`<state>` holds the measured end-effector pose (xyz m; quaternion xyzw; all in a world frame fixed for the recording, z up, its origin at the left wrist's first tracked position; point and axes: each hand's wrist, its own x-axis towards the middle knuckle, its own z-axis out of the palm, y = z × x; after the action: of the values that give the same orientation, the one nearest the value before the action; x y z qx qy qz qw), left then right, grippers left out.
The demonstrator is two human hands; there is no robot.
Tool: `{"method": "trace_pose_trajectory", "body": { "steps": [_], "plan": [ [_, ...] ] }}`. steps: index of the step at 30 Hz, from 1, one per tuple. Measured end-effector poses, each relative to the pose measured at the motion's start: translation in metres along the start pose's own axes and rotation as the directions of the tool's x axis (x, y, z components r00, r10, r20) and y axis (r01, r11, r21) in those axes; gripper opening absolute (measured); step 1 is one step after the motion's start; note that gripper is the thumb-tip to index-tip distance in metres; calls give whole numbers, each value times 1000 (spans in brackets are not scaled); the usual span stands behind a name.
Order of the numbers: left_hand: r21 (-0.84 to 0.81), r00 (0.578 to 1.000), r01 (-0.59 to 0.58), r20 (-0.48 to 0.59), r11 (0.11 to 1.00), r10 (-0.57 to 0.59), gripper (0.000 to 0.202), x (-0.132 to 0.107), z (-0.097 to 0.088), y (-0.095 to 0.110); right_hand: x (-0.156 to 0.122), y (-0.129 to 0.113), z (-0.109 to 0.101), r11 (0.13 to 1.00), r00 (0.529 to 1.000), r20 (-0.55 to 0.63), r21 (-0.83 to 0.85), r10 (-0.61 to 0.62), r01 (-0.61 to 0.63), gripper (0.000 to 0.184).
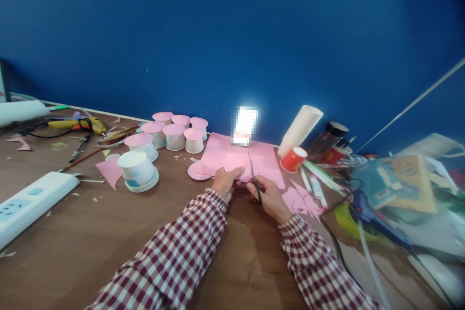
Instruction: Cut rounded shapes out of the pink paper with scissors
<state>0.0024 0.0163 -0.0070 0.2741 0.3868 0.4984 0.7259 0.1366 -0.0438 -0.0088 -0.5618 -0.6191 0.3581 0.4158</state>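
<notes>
My left hand (225, 182) pinches a piece of pink paper (236, 161), thumb on top. In my right hand (271, 198) is a pair of scissors (257, 188), its blades pointing up and away at the right edge of that piece. Whether the blades are parted is hard to make out. Beneath both lies a larger pink sheet (269, 160) on the table. Pink paper discs (196, 170) lie just left of my left hand, and pink offcuts (301, 199) are scattered right of my right hand.
Several paper cups topped with pink discs (173, 130) stand at the back left, near a white cup (135, 165). A power strip (34, 203) and yellow glue gun (82, 124) lie left. Right are stacked cups (301, 128), a red cup (293, 159) and a blue glue gun (378, 223).
</notes>
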Motion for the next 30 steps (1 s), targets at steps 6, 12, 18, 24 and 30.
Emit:
{"method": "trace_pose_trajectory", "body": {
  "steps": [6, 12, 18, 24, 30],
  "plan": [
    [-2, 1000, 11, 10, 1000, -11, 28, -2, 0, 3, 0, 1, -1, 1000, 1000, -3, -11, -3, 3, 26],
    [-18, 1000, 16, 6, 1000, -16, 27, -2, 0, 3, 0, 0, -1, 1000, 1000, -2, -6, -2, 2, 25],
    [-37, 999, 32, -17, 999, -33, 28, -1, 0, 5, 0, -1, -1, 1000, 1000, 0, -1, -5, 5, 26],
    [-79, 999, 8, -37, 997, -11, 32, -1, 2, 2, 0, -1, 1, 1000, 1000, -15, 2, 5, -5, 24],
    [-119, 991, -73, 105, 990, 86, 39, -8, 4, -6, 2, 0, 6, 999, 998, -56, 52, 10, -8, 24]
  ]
}}
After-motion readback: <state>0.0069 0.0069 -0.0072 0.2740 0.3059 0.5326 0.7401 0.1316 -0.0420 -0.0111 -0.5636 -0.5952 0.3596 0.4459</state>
